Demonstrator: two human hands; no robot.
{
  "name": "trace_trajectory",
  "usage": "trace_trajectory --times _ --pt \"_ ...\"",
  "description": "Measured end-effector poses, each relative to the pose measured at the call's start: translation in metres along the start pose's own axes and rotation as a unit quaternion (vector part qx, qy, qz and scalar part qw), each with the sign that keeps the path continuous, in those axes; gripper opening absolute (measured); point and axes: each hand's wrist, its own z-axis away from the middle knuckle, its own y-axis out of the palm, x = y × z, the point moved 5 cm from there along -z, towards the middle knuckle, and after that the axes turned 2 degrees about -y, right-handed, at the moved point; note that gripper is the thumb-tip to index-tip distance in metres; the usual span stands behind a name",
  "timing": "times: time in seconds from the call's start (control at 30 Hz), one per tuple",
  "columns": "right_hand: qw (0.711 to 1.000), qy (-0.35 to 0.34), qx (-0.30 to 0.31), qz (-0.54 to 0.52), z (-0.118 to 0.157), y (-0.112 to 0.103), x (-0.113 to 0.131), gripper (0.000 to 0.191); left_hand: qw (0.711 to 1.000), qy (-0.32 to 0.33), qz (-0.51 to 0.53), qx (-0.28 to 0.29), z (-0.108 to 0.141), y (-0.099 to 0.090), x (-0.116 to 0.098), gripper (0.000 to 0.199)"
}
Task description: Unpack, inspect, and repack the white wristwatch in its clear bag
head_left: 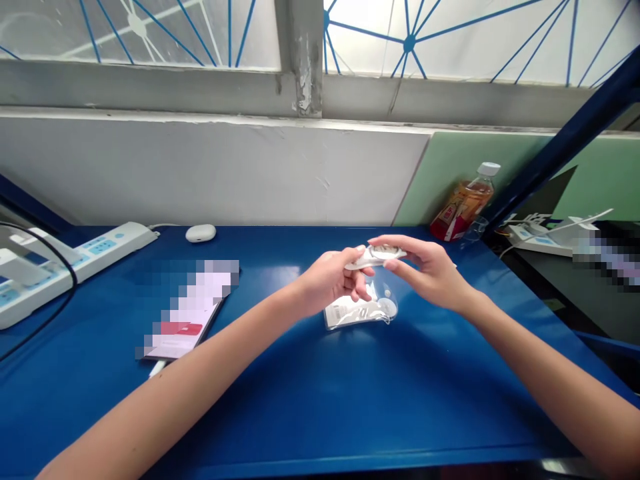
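Both hands hold a small, flat white object (376, 256) above the middle of the blue table. It has a rounded, loop-like part on its right side; its exact kind is too small to tell. My left hand (337, 277) pinches the left end between thumb and fingers. On the other side, my right hand (431, 270) grips the right end, thumb below and fingers above. Under the hands lies a clear plastic pouch (357, 315) with a white label or card inside, partly covered by my left fingers.
A phone (193, 317) with a cable lies on the left of the blue table (320, 413). Behind it are a white earbud case (201, 233) and a power strip (100, 252). A drink bottle (463, 203) leans at the back right, near a blue metal post (565, 147).
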Motion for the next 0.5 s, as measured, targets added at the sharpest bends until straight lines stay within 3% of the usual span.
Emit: trace_trajectory --times 0.1,0.27,0.4,0.5 --pt "0.996 -0.015 -0.039 0.076 0.023 -0.002 -0.007 0.027 0.998 -0.018 -0.055 0.018 0.002 0.007 0.005 0.049" --pt "0.993 0.051 -0.075 0.076 0.042 0.005 -0.018 0.035 0.99 -0.044 -0.131 0.027 0.004 0.013 0.016 0.058" --pt "0.995 0.066 -0.055 0.048 0.044 0.011 -0.021 0.036 0.989 -0.053 -0.137 -0.027 0.001 0.008 0.024 0.062" --pt "0.998 0.027 -0.04 0.048 0.045 0.012 -0.02 0.03 0.988 -0.054 -0.128 -0.068 0.001 0.004 0.026 0.063"
